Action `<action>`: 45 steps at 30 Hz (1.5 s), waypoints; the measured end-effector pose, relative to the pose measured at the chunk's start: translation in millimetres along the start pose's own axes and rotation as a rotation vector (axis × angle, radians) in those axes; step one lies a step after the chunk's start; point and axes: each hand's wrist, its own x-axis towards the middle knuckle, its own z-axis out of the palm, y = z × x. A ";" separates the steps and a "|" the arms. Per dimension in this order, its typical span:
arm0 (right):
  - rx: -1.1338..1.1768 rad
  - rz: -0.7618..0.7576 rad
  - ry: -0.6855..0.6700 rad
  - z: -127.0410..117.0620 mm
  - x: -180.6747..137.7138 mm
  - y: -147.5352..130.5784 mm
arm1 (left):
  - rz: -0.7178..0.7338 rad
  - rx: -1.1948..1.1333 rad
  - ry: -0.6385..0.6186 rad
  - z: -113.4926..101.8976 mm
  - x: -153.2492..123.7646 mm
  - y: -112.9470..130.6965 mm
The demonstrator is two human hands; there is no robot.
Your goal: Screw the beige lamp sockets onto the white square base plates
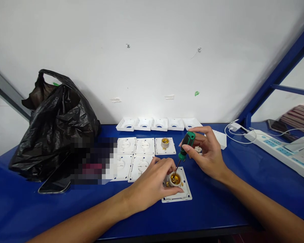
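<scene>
Near the table's front lies a square white base plate (177,196), with a round lamp socket (175,179) on it whose inside is brass-coloured. My left hand (155,184) grips the socket's side, its thumb along the front and its fingers behind. My right hand (205,152) holds a green and black screwdriver (186,145) by the handle between thumb and fingers. Tilted, its shaft reaches down into the socket. Behind my left hand sit several more white plates (126,145), and one plate (172,148) bears another lamp socket (165,143).
Several white square covers (159,125) stand in a row along the wall. A black plastic bag (63,118) and a phone (57,180) are at the left. To the right lie a white power strip (281,152), a charging cable (239,142) and another phone (277,126) on the blue table (243,192).
</scene>
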 end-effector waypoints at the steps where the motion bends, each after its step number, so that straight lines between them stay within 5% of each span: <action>1: -0.002 -0.010 -0.001 0.2 -0.2 -0.1 | 0.001 -0.001 0.000 0.2 -0.1 -0.3; 18: -0.088 -0.245 -0.050 -3.5 -5.9 -2.9 | 0.064 0.086 0.038 1.3 -1.3 -1.2; 30: -0.131 -0.301 -0.082 -6.6 -11.2 -4.0 | 0.448 0.299 0.065 -21.9 -3.3 -1.7; 45: -0.076 -0.292 0.044 -5.0 -8.7 -7.4 | 0.314 0.082 -0.072 -26.6 -1.0 -10.5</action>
